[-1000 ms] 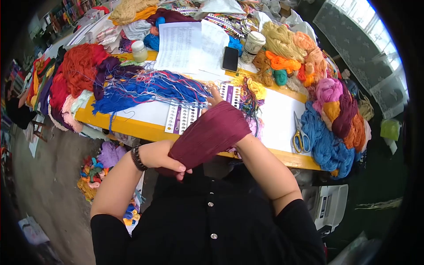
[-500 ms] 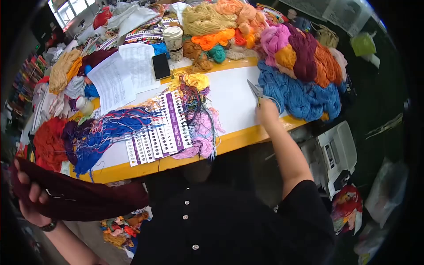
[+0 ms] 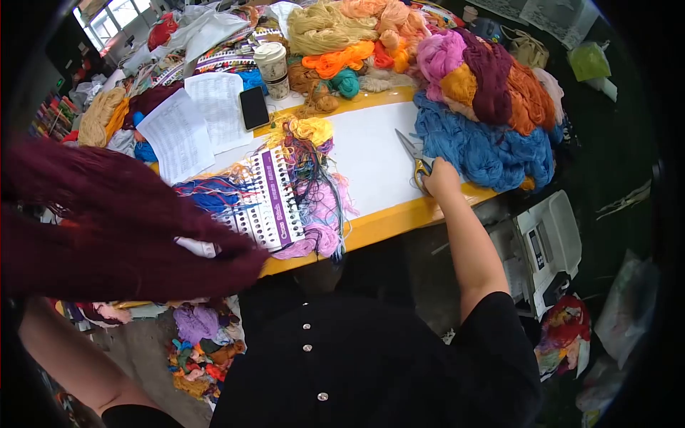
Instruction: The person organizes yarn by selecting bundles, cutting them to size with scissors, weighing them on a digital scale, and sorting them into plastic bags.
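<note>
A large maroon skein of thread (image 3: 128, 228) hangs across the left side, raised above the table's front edge and partly blurred. My left forearm (image 3: 71, 357) comes up beneath it; the left hand itself is hidden behind the strands, which it holds up. A pair of scissors (image 3: 419, 170) with yellow-and-black handles lies on the white board, blades pointing away and left. My right hand (image 3: 444, 180) is closed at the handles, covering one loop. Just beyond it is a heap of blue yarn (image 3: 492, 153).
Punched thread cards (image 3: 275, 196) with tangled threads lie mid-table. Behind them are printed sheets (image 3: 182, 132), a phone (image 3: 255, 108) and a paper cup (image 3: 272, 71). Colourful skeins (image 3: 335, 32) pile along the back. A scale (image 3: 546, 246) stands below right.
The maroon skein has risen and spread out, now covering the left hand and the red and blue threads. My right hand has shifted slightly right at the scissors, uncovering a yellow handle.
</note>
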`<state>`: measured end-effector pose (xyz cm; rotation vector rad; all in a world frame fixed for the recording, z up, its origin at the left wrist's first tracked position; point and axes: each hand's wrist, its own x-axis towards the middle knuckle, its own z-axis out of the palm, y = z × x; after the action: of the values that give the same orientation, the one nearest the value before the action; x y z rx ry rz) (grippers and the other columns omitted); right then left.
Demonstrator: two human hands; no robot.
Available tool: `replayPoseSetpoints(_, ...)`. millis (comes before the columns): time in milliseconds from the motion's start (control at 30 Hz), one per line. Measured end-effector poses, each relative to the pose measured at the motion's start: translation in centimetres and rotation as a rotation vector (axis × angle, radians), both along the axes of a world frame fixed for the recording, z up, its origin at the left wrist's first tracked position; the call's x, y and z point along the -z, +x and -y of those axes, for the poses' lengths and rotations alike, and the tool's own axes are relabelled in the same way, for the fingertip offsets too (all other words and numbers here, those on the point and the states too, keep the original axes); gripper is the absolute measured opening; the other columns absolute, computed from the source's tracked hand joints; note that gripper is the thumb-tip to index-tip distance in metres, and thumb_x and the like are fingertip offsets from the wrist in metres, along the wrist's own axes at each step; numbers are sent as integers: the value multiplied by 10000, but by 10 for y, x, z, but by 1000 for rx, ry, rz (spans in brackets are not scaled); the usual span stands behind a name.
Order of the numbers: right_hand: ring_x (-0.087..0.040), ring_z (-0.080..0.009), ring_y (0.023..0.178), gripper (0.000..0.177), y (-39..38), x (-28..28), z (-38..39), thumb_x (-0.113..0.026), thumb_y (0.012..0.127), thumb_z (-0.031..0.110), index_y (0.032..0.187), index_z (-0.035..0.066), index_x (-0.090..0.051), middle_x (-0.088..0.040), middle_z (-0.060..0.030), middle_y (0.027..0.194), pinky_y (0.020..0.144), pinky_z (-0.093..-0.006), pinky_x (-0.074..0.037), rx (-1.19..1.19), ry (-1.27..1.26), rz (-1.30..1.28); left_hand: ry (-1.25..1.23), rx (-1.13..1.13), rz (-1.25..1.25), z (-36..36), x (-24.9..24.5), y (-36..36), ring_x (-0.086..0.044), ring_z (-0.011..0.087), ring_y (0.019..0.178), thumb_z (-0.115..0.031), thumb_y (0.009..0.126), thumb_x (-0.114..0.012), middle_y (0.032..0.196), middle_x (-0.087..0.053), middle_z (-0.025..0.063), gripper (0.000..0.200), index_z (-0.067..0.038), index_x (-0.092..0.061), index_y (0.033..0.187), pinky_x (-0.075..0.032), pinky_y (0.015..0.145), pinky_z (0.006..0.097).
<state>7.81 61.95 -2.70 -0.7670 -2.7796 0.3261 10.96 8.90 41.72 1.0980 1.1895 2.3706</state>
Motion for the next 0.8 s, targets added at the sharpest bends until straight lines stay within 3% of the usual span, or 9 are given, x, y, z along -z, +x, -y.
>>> replayPoseSetpoints(67, -629, -371, 879, 334, 0, -13, -1, -721, 697, 274, 858, -8, -642, -652, -225, 904, 768, -438, -502, -38, 5, 188, -55, -201, -122, 9, 2, -3, -583, 136, 837, -91, 832, -633, 1221, -577, 126, 368, 6, -537, 1174, -502, 792, 244)
replayPoseSetpoints(167, -638, -361, 894, 293, 1, -25, -7, -660, 727, 292, 870, 40, -704, -666, -209, 911, 782, -417, -511, 3, -94, 228, 107, -333, 82, 90, 74, -11, -539, 154, 867, -95, 888, -553, 1307, -499, 99, 489, -85, -337, 1327, -466, 827, 300)
replayPoseSetpoints(300, -635, -372, 793, 345, 29, -53, -8, -660, 724, 338, 907, 49, -702, -671, -187, 863, 711, -418, -501, -9, -275, 77, 601, -315, 546, 96, 242, -21, -552, 206, 1029, -47, 898, -505, 1410, -426, 110, 567, -72, -286, 1420, -437, 945, 356)
replayPoseSetpoints(400, -571, -156, 555, 202, 61, -53, -3, -671, 764, 166, 867, -7, -658, -603, -53, 641, 518, -298, -434, -47, -639, -200, 738, -379, 814, 106, 361, -11, -574, 211, 1043, -65, 916, -487, 1417, -436, 104, 535, -45, -305, 1419, -448, 952, 367)
replayPoseSetpoints(433, -482, -41, 549, 164, 72, -56, 7, -670, 788, 113, 898, 0, -626, -525, 31, 626, 479, -212, -356, -87, -1017, -292, 621, -416, 778, 108, 389, -5, -581, 196, 1006, -86, 922, -490, 1394, -466, 77, 518, -51, -322, 1411, -451, 935, 362)
replayPoseSetpoints(533, -467, -22, 592, 209, 108, -86, 57, -685, 786, 114, 950, 42, -578, -530, 50, 696, 524, -178, -345, -107, -1322, -144, 647, -402, 814, 118, 423, 9, -577, 169, 982, -119, 916, -521, 1343, -511, 32, 488, -82, -384, 1384, -435, 940, 354)
replayPoseSetpoints(633, -489, -69, 791, 398, 132, -74, 74, -753, 738, 281, 974, 28, -556, -533, 0, 842, 737, -223, -424, -469, -1208, 163, 682, -302, 857, 133, 427, 10, -559, 158, 943, -103, 899, -551, 1260, -552, 18, 491, -88, -405, 1368, -414, 948, 344)
replayPoseSetpoints(667, -476, -53, 762, 414, 136, -71, 87, -750, 756, 279, 1005, 25, -539, -520, 13, 811, 695, -211, -412, -490, -1412, 214, 691, -331, 850, 136, 428, 8, -552, 160, 930, -108, 904, -546, 1257, -555, 29, 478, -80, -409, 1361, -414, 941, 343)
replayPoseSetpoints(800, -423, -31, 616, 338, 134, -56, 105, -714, 824, 289, 970, 47, -529, -489, 47, 722, 550, -180, -353, -559, -1614, 618, 685, -431, 847, 143, 433, -1, -544, 173, 901, -117, 911, -535, 1224, -574, 80, 439, -23, -420, 1324, -426, 900, 338)
